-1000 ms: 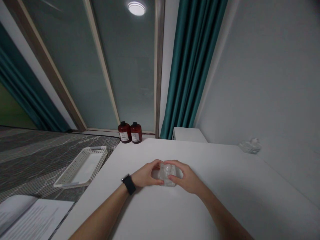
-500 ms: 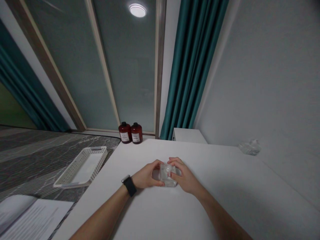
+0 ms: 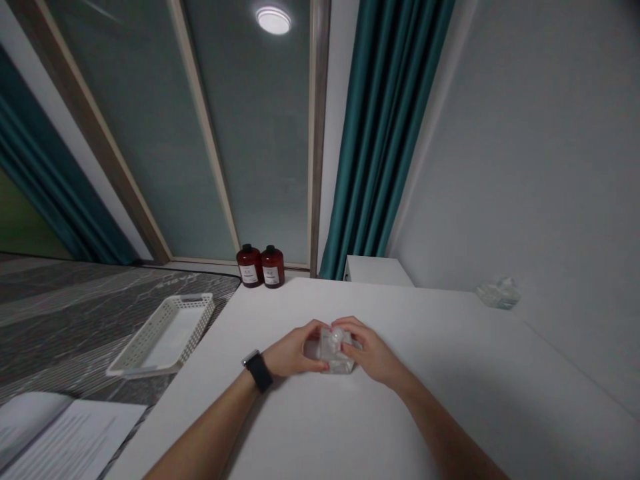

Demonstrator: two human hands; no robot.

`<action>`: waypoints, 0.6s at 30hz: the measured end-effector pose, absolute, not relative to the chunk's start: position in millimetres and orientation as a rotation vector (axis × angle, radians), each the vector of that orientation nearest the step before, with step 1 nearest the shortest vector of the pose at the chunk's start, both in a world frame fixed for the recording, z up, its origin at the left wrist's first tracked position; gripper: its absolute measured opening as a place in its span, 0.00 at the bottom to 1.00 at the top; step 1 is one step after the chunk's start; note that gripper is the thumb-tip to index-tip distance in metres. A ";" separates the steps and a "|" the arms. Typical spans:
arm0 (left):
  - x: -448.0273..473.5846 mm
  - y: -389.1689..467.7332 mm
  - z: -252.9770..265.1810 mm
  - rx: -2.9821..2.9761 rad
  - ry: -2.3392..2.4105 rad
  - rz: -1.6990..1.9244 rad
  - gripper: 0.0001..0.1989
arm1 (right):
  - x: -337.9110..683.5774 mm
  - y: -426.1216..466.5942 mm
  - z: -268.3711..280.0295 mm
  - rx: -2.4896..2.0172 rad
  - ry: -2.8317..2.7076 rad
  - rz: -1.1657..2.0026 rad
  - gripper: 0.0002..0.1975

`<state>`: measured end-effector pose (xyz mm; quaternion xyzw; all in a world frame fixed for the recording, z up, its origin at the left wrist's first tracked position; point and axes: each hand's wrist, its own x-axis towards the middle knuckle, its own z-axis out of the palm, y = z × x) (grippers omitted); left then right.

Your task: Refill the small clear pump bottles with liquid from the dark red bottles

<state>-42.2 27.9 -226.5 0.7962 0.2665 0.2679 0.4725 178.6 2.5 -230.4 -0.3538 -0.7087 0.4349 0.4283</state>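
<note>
On the surface (image 3: 310, 427), a container (image 3: 338, 359) sits between left fingers (image 3: 315, 366) and right fingers (image 3: 351, 351), bottles (image 3: 249, 267) at the far left corner, an object (image 3: 499, 293) far right. Past the left edge, a basket (image 3: 176, 337) lies behind a book (image 3: 85, 433).

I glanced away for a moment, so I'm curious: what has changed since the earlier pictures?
Only small shifts. The right hand drew its fingers slightly right, then back left by the rounded top of the clear square object; its thumb sits a little farther right than at first. Neither hand visibly let go. The left hand, the object, the dark red bottles and the white basket stayed put.
</note>
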 end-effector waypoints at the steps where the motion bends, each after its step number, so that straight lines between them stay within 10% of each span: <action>1: -41.8 27.3 -226.6 1.961 0.663 0.659 0.28 | 178.8 1.9 -230.1 -0.887 -1.766 1.076 0.11; 10: -38.9 23.9 -228.7 2.041 0.715 0.682 0.27 | 176.9 -4.1 -221.2 -0.994 -1.832 0.942 0.04; 18: -39.3 26.3 -230.0 2.050 0.713 0.689 0.30 | 168.6 -15.9 -214.2 -1.080 -1.843 0.832 0.28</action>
